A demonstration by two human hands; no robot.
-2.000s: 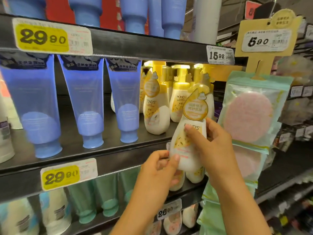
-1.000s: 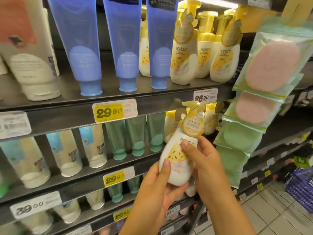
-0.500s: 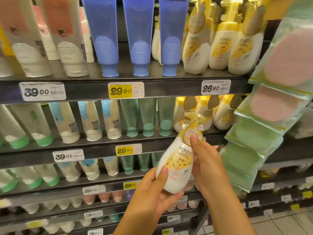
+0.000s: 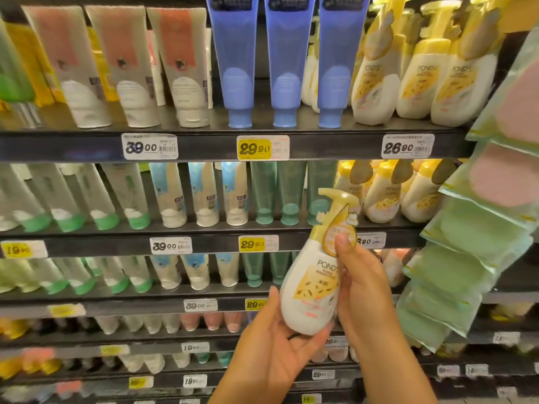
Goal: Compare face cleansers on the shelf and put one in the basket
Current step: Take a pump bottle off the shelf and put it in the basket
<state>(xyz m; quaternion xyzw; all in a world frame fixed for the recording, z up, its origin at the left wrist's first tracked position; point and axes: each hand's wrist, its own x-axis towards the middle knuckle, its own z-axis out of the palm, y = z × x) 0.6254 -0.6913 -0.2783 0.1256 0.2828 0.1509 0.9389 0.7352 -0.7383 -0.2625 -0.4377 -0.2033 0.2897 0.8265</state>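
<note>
A white Pond's pump bottle [image 4: 313, 284] with a yellow cap and yellow label is held up in front of the shelves, tilted slightly right. My left hand [image 4: 277, 342] cups its base from below, thumb up along the left side. My right hand [image 4: 360, 290] grips its right side, and the forefinger lies over the yellow neck tag. More of the same bottles [image 4: 420, 71] stand on the upper shelf at right, and another row [image 4: 382, 196] on the shelf below. No basket is in view.
Blue tubes [image 4: 287, 62] and grey-and-orange tubes [image 4: 128, 68] fill the top shelf [image 4: 204, 147]. Green and white tubes [image 4: 201, 196] line the rows beneath. A hanging strip of pink and green sponge packs [image 4: 478, 234] juts out at right, close to my right hand.
The view has swung down and left along the shelves, showing lower rows. Both hands keep holding the bottle, which has come away from the shelf and moved lower in front of me.
</note>
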